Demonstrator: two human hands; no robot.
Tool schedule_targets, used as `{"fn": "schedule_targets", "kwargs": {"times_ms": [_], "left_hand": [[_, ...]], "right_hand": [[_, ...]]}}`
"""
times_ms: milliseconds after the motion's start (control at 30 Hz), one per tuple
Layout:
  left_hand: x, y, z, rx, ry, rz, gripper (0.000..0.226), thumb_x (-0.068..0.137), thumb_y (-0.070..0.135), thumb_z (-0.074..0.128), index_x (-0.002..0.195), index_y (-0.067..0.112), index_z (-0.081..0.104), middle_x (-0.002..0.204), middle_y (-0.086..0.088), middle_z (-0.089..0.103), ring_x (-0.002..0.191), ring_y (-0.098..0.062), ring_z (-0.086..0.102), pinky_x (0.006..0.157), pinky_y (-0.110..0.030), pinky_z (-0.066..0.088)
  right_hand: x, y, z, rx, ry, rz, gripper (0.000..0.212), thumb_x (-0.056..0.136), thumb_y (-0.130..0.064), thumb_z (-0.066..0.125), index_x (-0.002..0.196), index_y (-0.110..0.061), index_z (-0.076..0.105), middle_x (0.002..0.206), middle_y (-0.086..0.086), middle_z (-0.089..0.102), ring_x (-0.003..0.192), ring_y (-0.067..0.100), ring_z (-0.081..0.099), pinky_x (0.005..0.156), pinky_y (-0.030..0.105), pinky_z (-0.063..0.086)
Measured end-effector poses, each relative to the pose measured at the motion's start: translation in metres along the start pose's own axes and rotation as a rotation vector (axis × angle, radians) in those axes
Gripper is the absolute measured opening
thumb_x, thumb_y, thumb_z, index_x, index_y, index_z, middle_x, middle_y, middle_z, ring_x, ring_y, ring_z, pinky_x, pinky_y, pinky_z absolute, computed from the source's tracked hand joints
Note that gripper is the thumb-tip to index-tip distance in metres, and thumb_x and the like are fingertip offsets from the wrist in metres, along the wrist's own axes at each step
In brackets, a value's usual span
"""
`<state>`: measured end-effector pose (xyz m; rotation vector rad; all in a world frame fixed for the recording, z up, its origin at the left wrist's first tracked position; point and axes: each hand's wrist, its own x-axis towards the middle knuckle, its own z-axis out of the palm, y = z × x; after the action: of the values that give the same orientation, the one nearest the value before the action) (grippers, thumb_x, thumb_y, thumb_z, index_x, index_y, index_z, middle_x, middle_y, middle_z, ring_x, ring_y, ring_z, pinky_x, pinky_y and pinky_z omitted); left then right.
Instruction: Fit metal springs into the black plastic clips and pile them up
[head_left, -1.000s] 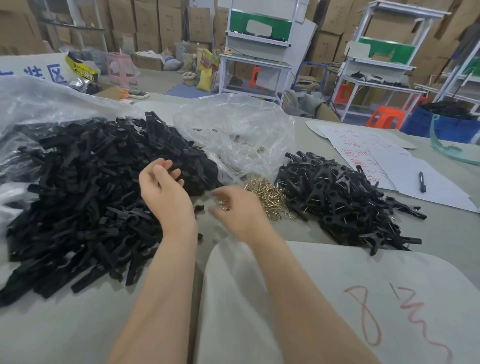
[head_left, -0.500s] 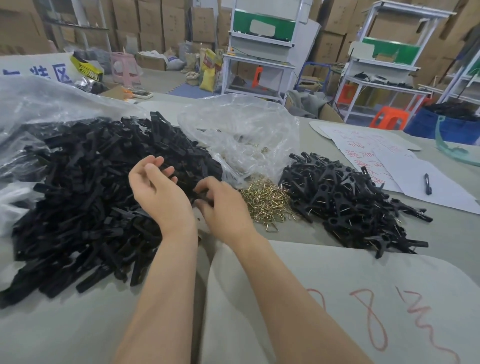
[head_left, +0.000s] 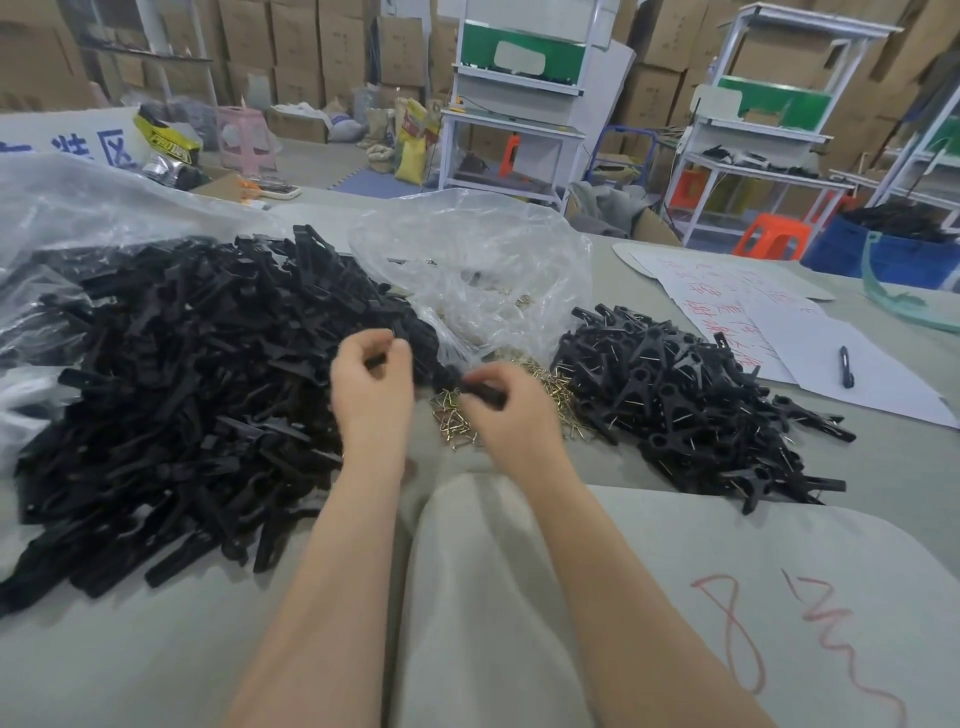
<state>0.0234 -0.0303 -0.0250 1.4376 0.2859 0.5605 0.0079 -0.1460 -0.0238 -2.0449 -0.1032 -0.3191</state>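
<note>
Gripping a clip (head_left: 376, 359), the left hand (head_left: 371, 395) has its fingers curled round it; most of the part is hidden. The right hand (head_left: 511, 415) pinches a second clip (head_left: 484, 393), blurred; whether a spring is fitted cannot be told. The springs (head_left: 453, 422) lie just under the right fingers, partly covered. The clip heap (head_left: 171, 395) lies left of the fingers, the fitted pile (head_left: 691, 405) right, on the bench (head_left: 156, 649).

light: even, bright, soft shadows | blur: both hands smeared | edges: wide-angle bowing
</note>
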Motion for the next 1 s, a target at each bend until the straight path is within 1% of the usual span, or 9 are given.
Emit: {"fn": "schedule_targets", "kwargs": {"times_ms": [100,200,300,433,500,600,667,767,1000], "left_hand": [[-0.010,-0.004,0.011,0.058,-0.361,-0.172,0.016,0.092,0.019,0.060,0.102,0.008,0.066,0.093,-0.005,0.068,0.089,-0.018,0.064,0.092,-0.042,0.053],[-0.020,-0.007,0.019,0.063,-0.531,-0.213,0.011,0.093,0.013,0.059,0.095,0.007,0.068,0.083,-0.007,0.068,0.075,-0.016,0.063,0.074,-0.027,0.056],[-0.018,-0.009,0.018,0.092,-0.497,-0.208,0.007,0.092,0.007,0.060,0.092,0.007,0.066,0.076,-0.003,0.065,0.068,-0.011,0.061,0.068,-0.021,0.054],[-0.015,-0.012,0.018,0.101,-0.477,-0.253,0.008,0.091,0.013,0.062,0.100,0.014,0.061,0.088,-0.002,0.064,0.085,-0.017,0.061,0.086,-0.036,0.052],[-0.015,-0.013,0.019,0.063,-0.476,-0.286,0.015,0.092,0.012,0.061,0.107,0.010,0.060,0.088,-0.002,0.061,0.081,-0.015,0.059,0.084,-0.035,0.052],[-0.015,-0.014,0.019,0.030,-0.500,-0.302,0.018,0.092,0.011,0.061,0.110,0.009,0.061,0.086,-0.001,0.063,0.075,-0.013,0.058,0.076,-0.032,0.052],[-0.017,-0.013,0.019,0.013,-0.530,-0.317,0.006,0.092,0.011,0.062,0.097,0.013,0.064,0.080,0.001,0.065,0.070,-0.012,0.059,0.071,-0.029,0.052],[-0.018,-0.012,0.018,-0.033,-0.534,-0.340,0.016,0.091,0.008,0.063,0.078,0.018,0.063,0.069,0.002,0.064,0.062,-0.010,0.058,0.066,-0.025,0.053],[-0.014,-0.014,0.018,-0.108,-0.540,-0.373,0.008,0.090,0.009,0.063,0.095,0.003,0.065,0.089,-0.012,0.064,0.076,-0.015,0.063,0.074,-0.022,0.057]], "right_hand": [[0.004,0.010,-0.017,0.047,0.144,0.021,0.017,0.082,-0.008,0.069,0.097,-0.016,0.066,0.084,-0.009,0.065,0.075,-0.003,0.058,0.070,0.005,0.041],[-0.001,0.019,-0.015,0.057,0.101,0.015,0.018,0.083,-0.008,0.068,0.100,-0.013,0.069,0.096,0.000,0.069,0.089,0.011,0.064,0.085,0.020,0.049],[-0.003,0.026,-0.013,0.096,0.033,0.008,0.024,0.087,-0.004,0.061,0.108,-0.012,0.071,0.106,0.005,0.070,0.100,0.016,0.065,0.094,0.032,0.050],[-0.004,0.032,-0.013,0.315,0.056,0.042,0.033,0.093,0.004,0.049,0.111,-0.019,0.064,0.111,0.010,0.068,0.084,0.009,0.069,0.086,0.026,0.054],[-0.004,0.035,-0.013,0.427,0.112,0.086,0.034,0.093,0.004,0.050,0.115,-0.022,0.058,0.108,0.008,0.065,0.080,0.009,0.069,0.082,0.026,0.056],[-0.004,0.036,-0.010,0.404,0.204,0.071,0.027,0.089,0.000,0.060,0.109,-0.018,0.057,0.101,0.002,0.064,0.093,0.021,0.069,0.088,0.032,0.054],[-0.006,0.034,-0.009,0.351,0.218,0.020,0.020,0.087,-0.001,0.064,0.101,-0.016,0.060,0.095,-0.004,0.066,0.094,0.019,0.067,0.086,0.025,0.053],[-0.006,0.034,-0.009,0.377,0.189,0.009,0.018,0.089,-0.001,0.061,0.101,-0.012,0.066,0.093,-0.003,0.069,0.090,0.012,0.066,0.085,0.024,0.052],[-0.006,0.032,-0.010,0.573,0.098,0.026,0.034,0.094,0.009,0.046,0.104,-0.016,0.066,0.100,-0.005,0.070,0.097,0.009,0.067,0.085,0.023,0.053]]}}
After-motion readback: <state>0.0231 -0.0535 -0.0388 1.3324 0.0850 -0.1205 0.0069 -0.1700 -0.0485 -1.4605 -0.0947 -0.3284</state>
